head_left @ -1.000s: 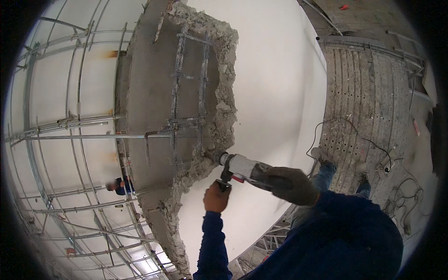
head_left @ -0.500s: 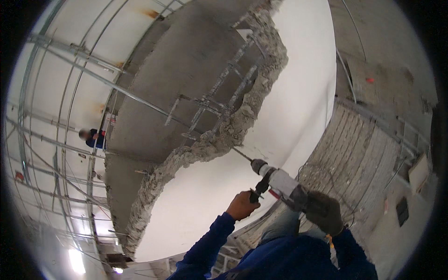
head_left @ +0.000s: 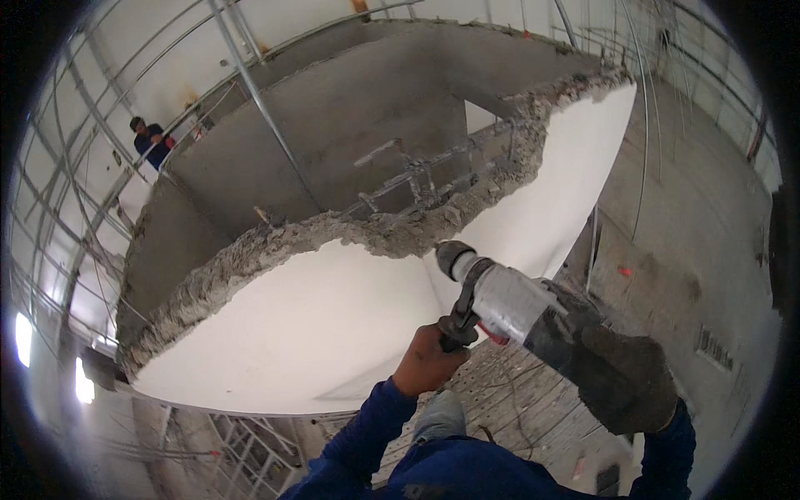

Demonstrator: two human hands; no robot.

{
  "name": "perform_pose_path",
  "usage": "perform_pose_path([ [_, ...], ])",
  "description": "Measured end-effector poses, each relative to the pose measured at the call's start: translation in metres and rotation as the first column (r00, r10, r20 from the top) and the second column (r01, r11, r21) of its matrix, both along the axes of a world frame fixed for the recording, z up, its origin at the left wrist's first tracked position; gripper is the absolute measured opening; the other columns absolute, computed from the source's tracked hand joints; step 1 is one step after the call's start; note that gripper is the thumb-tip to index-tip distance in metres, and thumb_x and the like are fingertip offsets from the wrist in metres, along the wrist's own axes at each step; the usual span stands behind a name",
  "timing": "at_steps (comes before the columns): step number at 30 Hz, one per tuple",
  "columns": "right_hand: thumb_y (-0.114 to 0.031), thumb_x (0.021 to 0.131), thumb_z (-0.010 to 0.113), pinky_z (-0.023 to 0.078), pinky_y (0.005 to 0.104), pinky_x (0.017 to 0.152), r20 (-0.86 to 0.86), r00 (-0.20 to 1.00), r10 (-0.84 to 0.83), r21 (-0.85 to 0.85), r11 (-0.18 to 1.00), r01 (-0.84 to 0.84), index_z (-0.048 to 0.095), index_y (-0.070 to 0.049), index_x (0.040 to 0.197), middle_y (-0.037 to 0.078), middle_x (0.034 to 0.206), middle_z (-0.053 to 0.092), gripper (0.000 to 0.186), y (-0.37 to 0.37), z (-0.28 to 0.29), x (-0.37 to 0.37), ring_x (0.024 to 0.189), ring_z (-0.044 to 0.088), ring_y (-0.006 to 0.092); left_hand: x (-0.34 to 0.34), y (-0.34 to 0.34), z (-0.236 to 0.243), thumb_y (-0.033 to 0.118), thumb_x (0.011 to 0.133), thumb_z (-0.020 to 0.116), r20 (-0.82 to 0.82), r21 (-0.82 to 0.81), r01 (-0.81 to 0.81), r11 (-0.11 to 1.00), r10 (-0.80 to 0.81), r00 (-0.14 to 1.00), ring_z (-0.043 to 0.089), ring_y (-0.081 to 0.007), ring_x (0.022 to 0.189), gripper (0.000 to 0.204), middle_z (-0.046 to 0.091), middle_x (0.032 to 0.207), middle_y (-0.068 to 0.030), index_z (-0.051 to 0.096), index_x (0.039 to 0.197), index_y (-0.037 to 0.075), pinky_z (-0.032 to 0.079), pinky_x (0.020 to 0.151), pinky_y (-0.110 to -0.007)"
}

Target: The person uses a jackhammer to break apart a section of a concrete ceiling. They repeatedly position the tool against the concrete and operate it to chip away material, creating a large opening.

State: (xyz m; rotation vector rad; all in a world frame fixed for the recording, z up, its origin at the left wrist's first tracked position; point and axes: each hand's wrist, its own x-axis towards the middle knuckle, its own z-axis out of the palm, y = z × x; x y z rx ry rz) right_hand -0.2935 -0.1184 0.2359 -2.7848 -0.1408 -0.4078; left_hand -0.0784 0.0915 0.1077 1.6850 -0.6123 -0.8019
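A grey and black hammer drill points up and left at the broken top edge of a concrete wall. My left hand is bare and wrapped round the drill's black side handle. A dark work glove covers my right hand, which is closed round the rear grip; its fingers are mostly hidden. The chuck is at the rough edge where it meets the white wall face. No bit shows beyond the chuck.
Behind the edge, a metal ladder-like frame leans in a grey concrete hollow. Scaffold poles run at the left, where another person stands. Ribbed planking and a cable lie below me.
My view has turned and tilted, so the wall sits more level. The drill looks larger, with its chuck against the broken edge; the long bit seen before is out of sight. Both hands keep their grip.
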Motion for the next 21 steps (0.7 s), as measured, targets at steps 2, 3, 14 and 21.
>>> perform_pose_path([
  [2,-0.010,0.083,0.063,0.059,0.0381,0.072,0.065,0.996,0.066,-0.151,0.987,-0.056,0.059,-0.010,0.128,0.014,0.114,0.067,0.045,0.006,0.030,0.031,0.089,0.071,0.0289,0.008,-0.004,0.018,0.008,0.079,0.069,-0.051,0.014,-0.003,1.000,0.004,0.999,0.053,-0.0085,0.055,0.022,0.060,0.065,-0.0038,0.065,0.099,-0.002,0.043,0.050,-0.027],
  [3,-0.010,0.083,0.063,0.059,0.0373,0.072,0.065,0.995,0.072,-0.124,0.990,-0.063,0.059,-0.009,0.128,0.015,0.114,0.067,0.045,0.006,0.039,0.043,0.089,0.071,0.0289,0.009,-0.006,0.016,0.008,0.080,0.068,-0.075,0.045,-0.019,0.999,0.022,0.997,0.052,-0.0098,0.049,0.022,0.058,0.063,-0.0044,0.064,0.098,-0.004,0.042,0.045,-0.027],
  [14,-0.002,0.075,0.074,0.058,0.0384,0.089,-0.145,0.948,0.283,0.177,0.950,-0.257,0.051,-0.002,0.133,0.021,0.118,0.064,0.062,-0.022,0.124,0.224,0.102,0.068,0.0274,0.094,-0.031,0.027,0.008,0.081,0.069,-0.442,-0.287,-0.196,0.937,0.052,0.895,0.051,-0.0136,0.046,0.015,0.054,0.060,-0.0043,0.058,0.087,0.000,0.042,0.042,-0.030],
  [21,-0.004,0.061,0.080,0.055,0.0379,0.090,-0.301,0.941,0.156,-0.080,0.979,-0.188,0.056,-0.001,0.127,0.019,0.115,0.065,0.070,-0.026,0.146,0.299,0.105,0.067,0.0274,0.129,-0.031,0.030,0.016,0.083,0.069,-0.440,-0.264,-0.241,0.934,0.105,0.892,0.054,-0.0141,0.051,0.020,0.058,0.066,-0.0060,0.058,0.088,0.000,0.044,0.046,-0.030],
])
